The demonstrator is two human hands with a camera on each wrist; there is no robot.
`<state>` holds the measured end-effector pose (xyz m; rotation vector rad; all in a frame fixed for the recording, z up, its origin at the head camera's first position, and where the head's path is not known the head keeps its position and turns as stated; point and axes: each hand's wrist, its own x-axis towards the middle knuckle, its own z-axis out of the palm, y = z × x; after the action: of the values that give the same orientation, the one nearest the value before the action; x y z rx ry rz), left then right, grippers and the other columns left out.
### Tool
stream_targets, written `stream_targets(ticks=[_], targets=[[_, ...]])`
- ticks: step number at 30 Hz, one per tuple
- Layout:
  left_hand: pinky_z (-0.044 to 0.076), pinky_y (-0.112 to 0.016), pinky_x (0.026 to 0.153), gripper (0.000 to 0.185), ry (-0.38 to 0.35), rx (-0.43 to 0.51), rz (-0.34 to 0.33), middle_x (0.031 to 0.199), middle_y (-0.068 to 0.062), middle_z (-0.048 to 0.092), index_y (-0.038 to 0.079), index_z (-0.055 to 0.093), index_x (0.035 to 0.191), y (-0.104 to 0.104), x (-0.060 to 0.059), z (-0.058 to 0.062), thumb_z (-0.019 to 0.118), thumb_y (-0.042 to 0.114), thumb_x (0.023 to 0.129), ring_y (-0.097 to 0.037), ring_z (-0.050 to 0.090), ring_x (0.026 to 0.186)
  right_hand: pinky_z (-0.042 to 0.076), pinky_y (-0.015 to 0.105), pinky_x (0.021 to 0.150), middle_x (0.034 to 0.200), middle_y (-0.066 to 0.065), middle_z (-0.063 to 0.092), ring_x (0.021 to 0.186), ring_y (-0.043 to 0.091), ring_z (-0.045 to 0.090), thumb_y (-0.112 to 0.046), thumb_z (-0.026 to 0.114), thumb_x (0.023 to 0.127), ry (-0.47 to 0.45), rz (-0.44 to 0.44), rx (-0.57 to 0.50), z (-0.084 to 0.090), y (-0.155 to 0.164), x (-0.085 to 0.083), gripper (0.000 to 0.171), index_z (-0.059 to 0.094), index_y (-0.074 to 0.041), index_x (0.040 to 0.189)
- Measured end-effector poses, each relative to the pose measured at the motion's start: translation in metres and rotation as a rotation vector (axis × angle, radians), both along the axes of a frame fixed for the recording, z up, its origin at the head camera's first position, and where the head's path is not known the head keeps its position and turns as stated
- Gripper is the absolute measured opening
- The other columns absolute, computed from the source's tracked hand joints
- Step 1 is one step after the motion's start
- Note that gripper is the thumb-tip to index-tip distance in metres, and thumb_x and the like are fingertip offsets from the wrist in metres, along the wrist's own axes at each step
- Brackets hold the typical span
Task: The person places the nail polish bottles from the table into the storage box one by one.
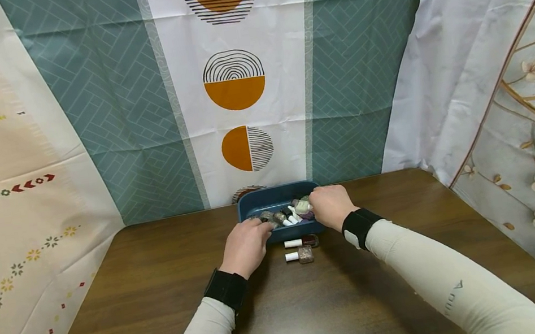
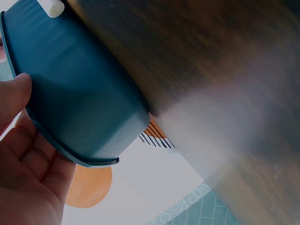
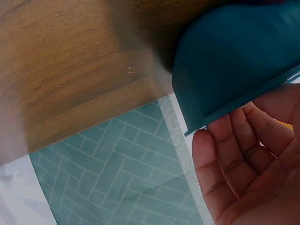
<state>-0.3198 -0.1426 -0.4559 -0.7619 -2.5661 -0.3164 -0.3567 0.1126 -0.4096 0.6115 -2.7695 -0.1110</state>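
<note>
Both hands hold a dark blue tray (image 1: 252,202) of small nail polish bottles (image 1: 288,213) at the far middle of the desk (image 1: 162,296). The left hand (image 1: 246,245) cups the tray's left end, thumb against the wall and fingers curled under the rim. The right hand (image 1: 330,206) grips the right end, fingers curled at the rim. Two bottles (image 1: 301,248) lie on the desk just before the tray.
</note>
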Motion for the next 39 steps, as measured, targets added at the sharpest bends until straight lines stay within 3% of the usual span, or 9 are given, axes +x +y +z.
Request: stream_targets(ticks=[15,23,27,35,39], targets=[[0.06,-0.043,0.087,0.015,-0.018,-0.001,0.0,0.092,-0.003,0.074,0.013,0.086,0.116,-0.001,0.001,0.001,0.081,0.011,0.102,-0.025,0.071,0.091,0.053,0.048,0.082,0.084,0.008,0.075,0.082,0.028,0.072,-0.015,0.082,0.097,-0.067,-0.032,0.06,-0.003,-0.008,-0.009,0.017,0.077,-0.009,0.082],[0.06,-0.043,0.085,0.015,-0.008,0.016,-0.012,0.09,-0.002,0.073,0.012,0.086,0.115,-0.001,0.001,0.002,0.081,0.011,0.102,-0.026,0.071,0.088,0.047,0.048,0.081,0.064,0.001,0.06,0.068,0.023,0.061,-0.01,0.075,0.101,-0.116,-0.035,0.042,-0.003,-0.007,-0.014,0.041,0.062,-0.016,0.063],[0.06,-0.043,0.086,0.015,-0.01,0.016,-0.008,0.09,-0.003,0.073,0.012,0.086,0.116,-0.001,0.001,0.001,0.081,0.011,0.102,-0.026,0.071,0.088,0.044,0.047,0.081,0.06,0.0,0.056,0.065,0.021,0.057,-0.014,0.077,0.102,-0.132,-0.034,0.038,-0.004,-0.007,-0.014,0.046,0.059,-0.018,0.06],[0.06,-0.042,0.086,0.014,0.0,0.005,-0.002,0.09,-0.003,0.073,0.012,0.086,0.115,0.0,0.001,0.002,0.081,0.011,0.102,-0.025,0.071,0.089,0.048,0.046,0.077,0.057,-0.003,0.055,0.063,0.02,0.059,-0.022,0.084,0.101,-0.112,-0.012,-0.016,-0.002,-0.008,-0.009,0.052,0.057,-0.019,0.056],[0.06,-0.042,0.087,0.014,0.0,0.004,-0.002,0.09,-0.003,0.073,0.012,0.086,0.115,-0.001,0.002,0.002,0.081,0.011,0.102,-0.025,0.071,0.089,0.052,0.046,0.075,0.063,-0.001,0.063,0.067,0.022,0.065,-0.019,0.086,0.097,-0.051,0.007,-0.054,-0.004,-0.005,-0.006,0.04,0.066,-0.017,0.063]])
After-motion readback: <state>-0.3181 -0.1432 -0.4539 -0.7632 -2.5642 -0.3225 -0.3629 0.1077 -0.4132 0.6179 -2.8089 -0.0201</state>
